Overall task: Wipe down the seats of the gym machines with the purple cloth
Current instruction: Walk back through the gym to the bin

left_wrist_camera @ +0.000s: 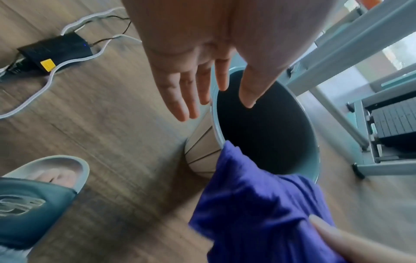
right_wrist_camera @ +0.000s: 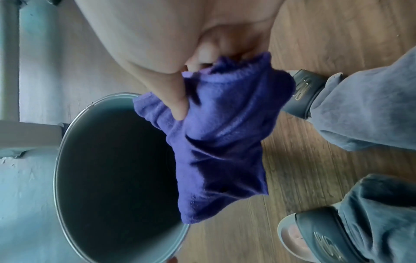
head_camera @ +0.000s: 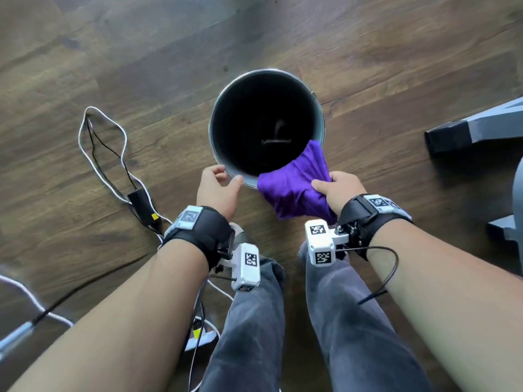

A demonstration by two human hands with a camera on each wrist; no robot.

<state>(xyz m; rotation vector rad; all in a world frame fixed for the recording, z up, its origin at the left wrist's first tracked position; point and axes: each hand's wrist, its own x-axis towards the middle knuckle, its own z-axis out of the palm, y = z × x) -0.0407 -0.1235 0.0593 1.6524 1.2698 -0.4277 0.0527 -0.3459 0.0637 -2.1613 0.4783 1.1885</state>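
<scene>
The purple cloth [head_camera: 294, 182] hangs bunched over the near right rim of a round metal bucket [head_camera: 215, 108] on the wood floor. My right hand [head_camera: 336, 188] grips the cloth's upper edge, thumb pressed into the fabric [right_wrist_camera: 216, 135]. The cloth's lower end dangles beside the bucket's dark inside [right_wrist_camera: 117, 170]. My left hand [head_camera: 219, 183] hovers with straight fingers just over the bucket's near left rim [left_wrist_camera: 217, 131], holding nothing. Its fingers [left_wrist_camera: 180, 99] point down at the rim, with the cloth [left_wrist_camera: 258, 204] below them.
Grey gym machine frame legs [head_camera: 469, 131] stand right of the bucket. A weight stack [left_wrist_camera: 394, 122] shows in the left wrist view. A black power adapter [head_camera: 143, 207] with white and black cables lies on the floor to the left. My feet in slides [right_wrist_camera: 319, 236] are close behind the bucket.
</scene>
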